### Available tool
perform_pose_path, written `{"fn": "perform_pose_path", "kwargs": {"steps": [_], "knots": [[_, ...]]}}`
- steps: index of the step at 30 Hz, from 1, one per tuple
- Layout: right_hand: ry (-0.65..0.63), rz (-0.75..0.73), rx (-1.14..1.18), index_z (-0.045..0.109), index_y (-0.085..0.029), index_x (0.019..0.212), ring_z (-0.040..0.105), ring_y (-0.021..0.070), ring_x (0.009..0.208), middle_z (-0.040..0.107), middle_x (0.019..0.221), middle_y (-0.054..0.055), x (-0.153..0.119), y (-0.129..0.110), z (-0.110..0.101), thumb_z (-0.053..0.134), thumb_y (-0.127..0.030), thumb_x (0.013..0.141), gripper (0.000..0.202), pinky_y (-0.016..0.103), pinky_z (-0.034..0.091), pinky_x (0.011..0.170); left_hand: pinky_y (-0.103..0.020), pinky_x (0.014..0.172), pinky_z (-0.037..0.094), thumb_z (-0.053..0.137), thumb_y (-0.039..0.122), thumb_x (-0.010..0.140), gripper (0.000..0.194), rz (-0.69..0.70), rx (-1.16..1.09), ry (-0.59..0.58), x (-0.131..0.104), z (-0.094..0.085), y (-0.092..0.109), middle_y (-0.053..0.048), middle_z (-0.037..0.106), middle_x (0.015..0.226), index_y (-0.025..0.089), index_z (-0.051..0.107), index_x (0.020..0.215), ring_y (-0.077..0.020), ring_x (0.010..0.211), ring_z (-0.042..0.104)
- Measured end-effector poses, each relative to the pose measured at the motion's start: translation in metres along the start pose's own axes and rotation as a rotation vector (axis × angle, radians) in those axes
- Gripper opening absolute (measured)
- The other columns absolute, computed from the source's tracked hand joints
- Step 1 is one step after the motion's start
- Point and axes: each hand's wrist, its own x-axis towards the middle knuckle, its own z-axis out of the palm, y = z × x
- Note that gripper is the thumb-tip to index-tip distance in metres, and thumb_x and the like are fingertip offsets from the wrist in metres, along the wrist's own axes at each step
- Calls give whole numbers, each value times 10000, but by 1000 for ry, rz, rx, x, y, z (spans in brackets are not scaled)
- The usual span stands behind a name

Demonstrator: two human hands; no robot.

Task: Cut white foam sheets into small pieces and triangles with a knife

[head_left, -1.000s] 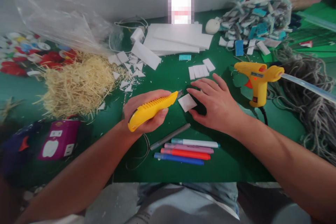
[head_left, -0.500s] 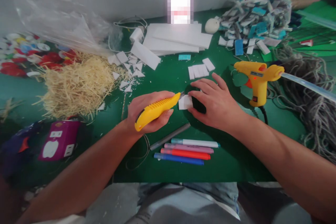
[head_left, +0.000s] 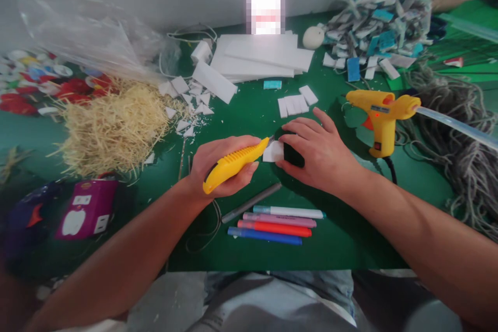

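Note:
My left hand (head_left: 227,166) is wrapped round a yellow utility knife (head_left: 235,164), whose blade tip meets the upper edge of a small white foam piece (head_left: 273,151) on the green table (head_left: 249,124). My right hand (head_left: 315,148) pinches the right side of that piece between thumb and fingers, its other fingers spread on the table. Several cut white pieces (head_left: 295,104) lie just beyond my right hand, with a blue piece (head_left: 273,84) to their left. Below the hands lie a grey rod (head_left: 252,203) and several markers (head_left: 278,224).
A yellow glue gun (head_left: 383,119) stands at right beside grey yarn (head_left: 462,150). White sheets (head_left: 257,57) lie at the back; straw (head_left: 116,127), foam scraps (head_left: 200,98) and a purple box (head_left: 88,208) are left. Blue and white pieces (head_left: 381,31) fill the back right.
My left hand and the knife have shifted very slightly right. My right hand stays on the white piece.

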Motion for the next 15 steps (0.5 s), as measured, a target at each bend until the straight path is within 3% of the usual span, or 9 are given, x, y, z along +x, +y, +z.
{"fn": "perform_pose_path", "kwargs": {"steps": [6,12,15], "knots": [[-16,25,39,761,-234,1129,674,337,1229,776,1248,109,1,-1,-1,666,-363,939,249,664,347,1256,-344,681,709,575,262,987,251,0,49,-13,2,0,-1,-12,846,1032,324,668,1211,-209,732,803],[-9,-11,17,767,-209,1105,692,321,1206,780,1244,123,1,-1,0,626,-368,964,255,627,384,1241,-258,666,658,552,252,959,179,57,22,-9,7,5,-1,-8,832,948,244,641,1114,-164,720,788],[-7,-7,41,771,-217,1096,696,321,1201,785,1235,118,2,-1,0,635,-342,952,235,635,378,1240,-265,656,642,516,307,982,179,28,6,-24,8,7,-1,-13,823,967,255,622,1118,-174,745,787]]}}
